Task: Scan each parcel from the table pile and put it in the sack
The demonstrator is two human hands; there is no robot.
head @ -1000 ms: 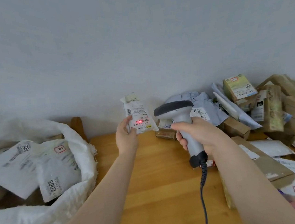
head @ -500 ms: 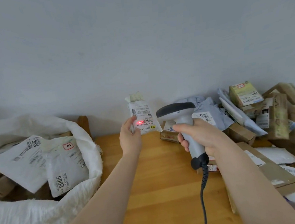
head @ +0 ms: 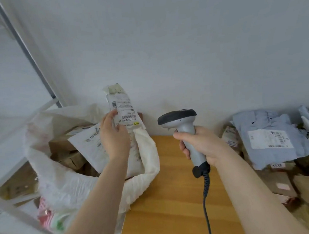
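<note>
My left hand (head: 114, 137) holds a small white parcel (head: 123, 108) with barcode labels upright, above the open mouth of the white woven sack (head: 62, 181). The sack stands left of the wooden table (head: 171, 190) and holds white mailers and brown boxes. My right hand (head: 199, 146) grips a grey handheld scanner (head: 180, 120) by its handle over the table, its head turned toward the parcel. No red light shows on the label. The parcel pile (head: 271, 140) lies at the right, with a pale blue bag on top.
A grey wall runs behind the table. A white metal frame (head: 28, 51) slants up at the left behind the sack. The scanner's black cable (head: 206, 202) hangs down over the table. Brown boxes (head: 305, 187) crowd the table's right side.
My left hand has carried the small parcel leftward from in front of the scanner to above the sack. The red scan light on its label is gone. My view has swung left.
</note>
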